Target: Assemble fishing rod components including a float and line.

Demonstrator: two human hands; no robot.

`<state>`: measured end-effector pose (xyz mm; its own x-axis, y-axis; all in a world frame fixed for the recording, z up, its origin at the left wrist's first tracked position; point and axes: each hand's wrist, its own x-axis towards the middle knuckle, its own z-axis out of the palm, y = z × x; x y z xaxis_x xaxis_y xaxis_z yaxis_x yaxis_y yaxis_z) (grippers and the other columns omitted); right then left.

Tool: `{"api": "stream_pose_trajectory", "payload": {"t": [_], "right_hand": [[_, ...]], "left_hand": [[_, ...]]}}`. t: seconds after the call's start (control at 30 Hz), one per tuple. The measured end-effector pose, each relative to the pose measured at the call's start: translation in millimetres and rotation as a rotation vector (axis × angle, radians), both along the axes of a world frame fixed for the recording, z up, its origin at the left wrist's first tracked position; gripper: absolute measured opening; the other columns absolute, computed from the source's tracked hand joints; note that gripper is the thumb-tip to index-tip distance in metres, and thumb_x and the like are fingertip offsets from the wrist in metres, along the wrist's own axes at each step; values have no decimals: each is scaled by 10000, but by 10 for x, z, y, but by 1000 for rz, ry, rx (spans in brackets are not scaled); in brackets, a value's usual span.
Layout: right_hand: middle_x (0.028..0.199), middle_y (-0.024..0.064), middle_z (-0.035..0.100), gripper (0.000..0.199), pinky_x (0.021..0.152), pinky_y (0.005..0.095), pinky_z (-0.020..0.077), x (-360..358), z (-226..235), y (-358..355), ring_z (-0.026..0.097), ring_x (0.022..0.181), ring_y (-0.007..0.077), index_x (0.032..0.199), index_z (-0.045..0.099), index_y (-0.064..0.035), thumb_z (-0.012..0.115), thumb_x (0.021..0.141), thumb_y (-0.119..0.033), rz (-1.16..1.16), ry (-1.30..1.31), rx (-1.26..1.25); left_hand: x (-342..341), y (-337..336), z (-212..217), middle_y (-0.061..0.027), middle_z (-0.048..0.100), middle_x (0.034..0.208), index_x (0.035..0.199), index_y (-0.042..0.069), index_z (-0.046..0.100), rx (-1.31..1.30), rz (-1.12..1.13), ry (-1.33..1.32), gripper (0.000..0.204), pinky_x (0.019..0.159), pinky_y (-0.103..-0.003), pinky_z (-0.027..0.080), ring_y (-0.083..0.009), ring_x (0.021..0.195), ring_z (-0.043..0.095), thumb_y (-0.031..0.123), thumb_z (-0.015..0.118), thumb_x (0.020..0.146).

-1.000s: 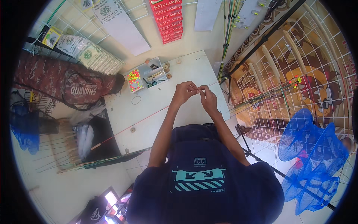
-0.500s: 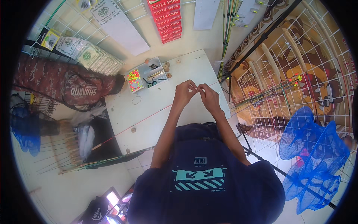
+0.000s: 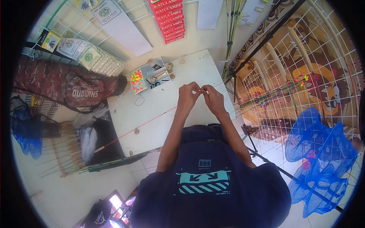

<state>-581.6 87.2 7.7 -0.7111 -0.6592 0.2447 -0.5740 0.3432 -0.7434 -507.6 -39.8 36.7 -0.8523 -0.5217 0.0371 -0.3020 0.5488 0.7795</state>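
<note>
Above the white table (image 3: 159, 100), my left hand (image 3: 187, 97) and my right hand (image 3: 213, 99) meet fingertip to fingertip, both closed in a pinch. A thin red fishing rod (image 3: 152, 119) crosses the tabletop on a slant. Its cork-coloured handle end lies past the table's left edge, and its slim upper part runs up to my pinched fingers. Any fine line or small part between the fingertips is too small to make out. A loop of thin line or wire (image 3: 139, 101) lies left of my left hand.
An open tray (image 3: 164, 65) at the table's back holds bright floats and small tools. Small cork pieces (image 3: 136, 132) dot the tabletop. At left are a camouflage rod bag (image 3: 57, 81) and a rack of thin rods; on the right, blue nets (image 3: 319, 152) and a wire grid with rods.
</note>
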Motion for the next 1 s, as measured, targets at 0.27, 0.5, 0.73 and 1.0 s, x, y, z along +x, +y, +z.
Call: {"api": "stream_pose_trajectory", "payload": {"t": [0.27,0.5,0.73,1.0], "right_hand": [[911,91,679,118,641,386,516,27,3,6,666,761,296,994,602,-58,571,918,-144,-2,3,0],[926,97,679,120,650,385,524,30,2,-1,668,774,299,998,597,-60,567,924,-149,1,-18,-13],[939,106,683,127,647,396,528,41,32,-7,670,771,313,1009,603,-63,566,927,-153,3,-4,-33],[907,112,684,147,624,384,523,45,44,24,670,741,300,1030,611,-64,581,922,-159,-7,7,-18]], "left_hand": [[19,-187,-1,-64,695,695,807,32,720,207,-38,-9,118,600,-285,424,-110,610,534,108,777,737],[30,-293,-136,-84,712,805,945,5,698,576,-127,38,146,730,-252,474,-122,728,633,94,696,830],[-63,-352,-212,-69,696,764,1042,38,694,545,-254,14,207,667,-239,466,-107,746,643,162,669,879],[-116,-409,-172,-44,671,788,1044,28,647,638,-370,-47,217,716,-253,461,-101,772,618,206,637,920]]}}
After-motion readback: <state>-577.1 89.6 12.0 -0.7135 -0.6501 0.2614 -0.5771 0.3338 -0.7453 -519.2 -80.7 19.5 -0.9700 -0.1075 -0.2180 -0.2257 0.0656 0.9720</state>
